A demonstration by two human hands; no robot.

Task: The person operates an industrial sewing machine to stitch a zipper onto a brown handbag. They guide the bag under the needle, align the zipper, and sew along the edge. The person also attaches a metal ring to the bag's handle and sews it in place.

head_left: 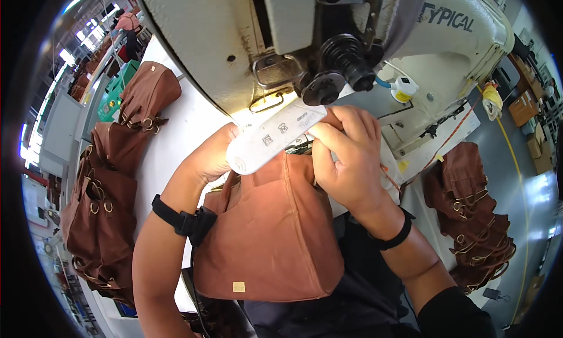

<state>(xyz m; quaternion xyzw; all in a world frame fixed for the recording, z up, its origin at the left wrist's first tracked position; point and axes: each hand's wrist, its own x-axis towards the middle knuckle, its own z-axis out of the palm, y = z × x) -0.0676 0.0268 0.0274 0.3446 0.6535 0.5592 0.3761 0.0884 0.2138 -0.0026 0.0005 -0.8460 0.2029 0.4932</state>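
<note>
A brown bag (258,238) with a raised seam and a small pale patch near its lower edge hangs over my lap, its upper edge under the sewing machine head (193,39). My right hand (352,156) is closed on the bag's top edge at the right, fingers curled. My left hand (218,150) reaches to the bag's left upper side; its fingers are hidden behind a long white rounded bar (275,137) under the machine head. The needle area is also out of sight behind that bar.
More brown bags (111,179) lie piled along the white table (170,132) at left, and another pile (469,220) sits at right. A small white bottle (404,89) stands by the machine arm. A person (128,24) is far off at upper left.
</note>
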